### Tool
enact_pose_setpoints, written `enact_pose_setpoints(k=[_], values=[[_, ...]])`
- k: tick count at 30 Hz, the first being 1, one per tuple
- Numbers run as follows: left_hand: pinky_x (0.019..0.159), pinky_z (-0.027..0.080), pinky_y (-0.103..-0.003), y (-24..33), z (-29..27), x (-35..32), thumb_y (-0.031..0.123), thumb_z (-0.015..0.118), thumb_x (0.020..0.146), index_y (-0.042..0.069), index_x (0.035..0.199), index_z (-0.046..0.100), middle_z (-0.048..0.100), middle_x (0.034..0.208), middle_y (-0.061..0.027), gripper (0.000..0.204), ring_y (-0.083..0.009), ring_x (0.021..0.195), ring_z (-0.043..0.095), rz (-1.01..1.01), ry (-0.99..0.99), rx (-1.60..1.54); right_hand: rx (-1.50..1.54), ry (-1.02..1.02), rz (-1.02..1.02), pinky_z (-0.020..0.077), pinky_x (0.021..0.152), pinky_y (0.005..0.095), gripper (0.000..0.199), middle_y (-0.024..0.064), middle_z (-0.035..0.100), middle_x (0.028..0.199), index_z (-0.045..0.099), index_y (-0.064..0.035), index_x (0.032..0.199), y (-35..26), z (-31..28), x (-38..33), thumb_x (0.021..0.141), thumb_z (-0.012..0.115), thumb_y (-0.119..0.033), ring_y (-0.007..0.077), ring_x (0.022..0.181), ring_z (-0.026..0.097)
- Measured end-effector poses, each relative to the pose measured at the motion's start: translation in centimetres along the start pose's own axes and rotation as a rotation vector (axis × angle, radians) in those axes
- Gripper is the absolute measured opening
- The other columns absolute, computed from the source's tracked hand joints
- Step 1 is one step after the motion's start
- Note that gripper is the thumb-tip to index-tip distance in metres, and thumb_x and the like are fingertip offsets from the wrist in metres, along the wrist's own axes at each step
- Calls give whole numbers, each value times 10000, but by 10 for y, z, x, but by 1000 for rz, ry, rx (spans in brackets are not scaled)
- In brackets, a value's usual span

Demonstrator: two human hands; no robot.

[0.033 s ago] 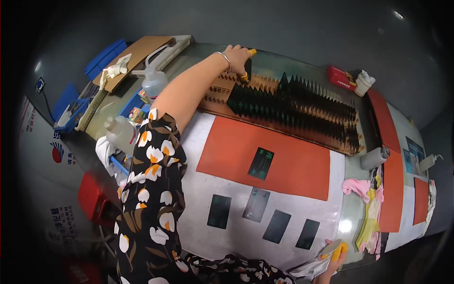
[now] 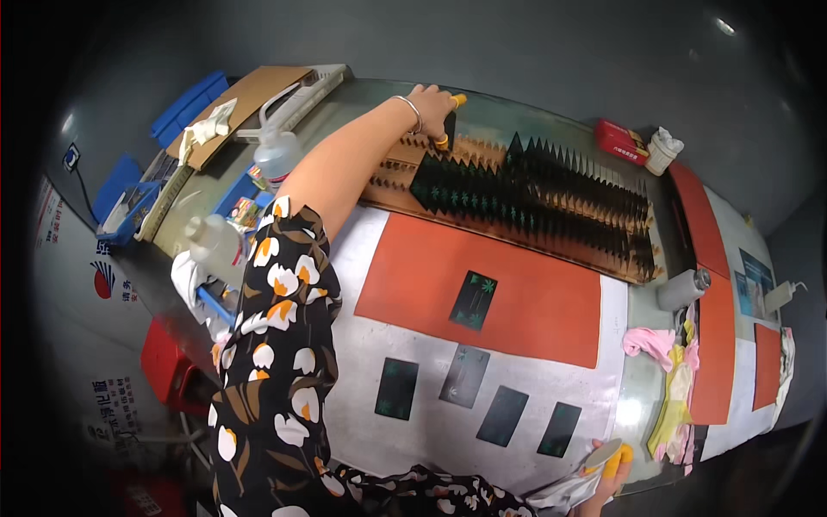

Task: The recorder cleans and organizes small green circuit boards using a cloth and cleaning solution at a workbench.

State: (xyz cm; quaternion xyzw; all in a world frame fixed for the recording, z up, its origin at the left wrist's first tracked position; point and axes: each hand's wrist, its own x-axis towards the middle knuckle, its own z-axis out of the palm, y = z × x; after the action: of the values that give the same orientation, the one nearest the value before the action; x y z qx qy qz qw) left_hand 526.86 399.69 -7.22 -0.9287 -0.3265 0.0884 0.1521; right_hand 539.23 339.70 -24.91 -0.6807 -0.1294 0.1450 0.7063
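Left hand (image 2: 431, 108) holds dark panel (image 2: 450, 129), seemingly upright.

- You face a long workbench (image 2: 362, 250) with a pale grey top, running from upper left to lower right.
- Beyond its far edge you have a plain dark grey floor (image 2: 534, 52), with a bright light glint (image 2: 726, 28) at upper right.
- At your left, a white wall panel (image 2: 82, 293) carries printed signs.
- Blue bins (image 2: 185, 108) sit at the bench's far left end.
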Motion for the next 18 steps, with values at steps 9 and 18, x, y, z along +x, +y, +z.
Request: enact_pose_setpoints(k=[9, 18], values=[[885, 345, -395, 7, 11, 31, 223, 620, 638, 83, 1239, 422, 469, 1185, -99, 648, -287, 1105, 385, 98, -138, -47, 72, 28, 48, 364, 324, 198, 173, 161, 608, 791, 470, -33, 953, -11, 9, -1, 858, 484, -176, 115, 356, 470], [795, 442, -355, 0, 17, 26, 106, 572, 663, 53, 1293, 338, 524, 1116, -158, 674, -288, 983, 519, 137, -120, -252, 72, 0, 48, 355, 358, 184, 175, 120, 603, 764, 489, -31, 917, -16, 17, -2, 855, 499, -194, 88, 400, 470]])
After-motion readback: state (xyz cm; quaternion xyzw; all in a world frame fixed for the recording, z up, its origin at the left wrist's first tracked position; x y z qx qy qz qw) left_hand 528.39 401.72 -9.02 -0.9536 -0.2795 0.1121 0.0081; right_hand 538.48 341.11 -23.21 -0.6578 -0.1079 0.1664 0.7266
